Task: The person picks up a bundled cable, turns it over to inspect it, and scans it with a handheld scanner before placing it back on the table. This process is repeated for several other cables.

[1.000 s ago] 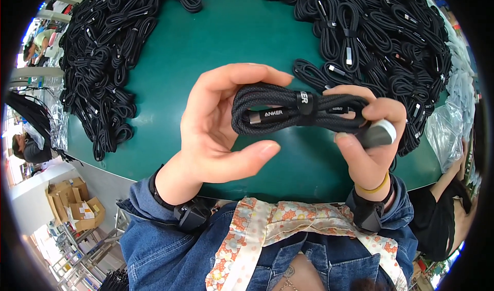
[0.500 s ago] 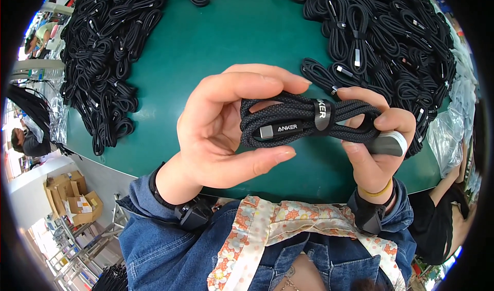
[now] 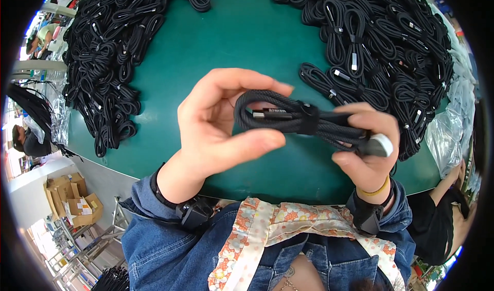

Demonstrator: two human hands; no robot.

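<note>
Between my hands is a coiled black braided cable [image 3: 309, 120], bundled by a black strap round its middle and blurred by motion. One silver-tipped plug shows inside its left loop. My left hand [image 3: 213, 131] curves round the left end, fingertips along the far edge and thumb along the near edge. At the other end, my right hand [image 3: 368, 142] grips the coil between fingers and thumb. A small dark-grey piece with a white rounded edge [image 3: 382, 145] also sits in the right hand; I cannot make out its kind.
Coiled black cables lie heaped on the green table [image 3: 231, 39], in a left pile [image 3: 103, 59] and a right pile [image 3: 381, 39]. Clear plastic bags [image 3: 447, 131] hang at the right edge. Cardboard boxes [image 3: 74, 198] stand beyond the table's left corner. Another person's arm [image 3: 448, 183] shows at right.
The coiled cable has tilted and turned, so its strap and plug now face differently. Both hands have shifted slightly left, keeping their places at its ends.
</note>
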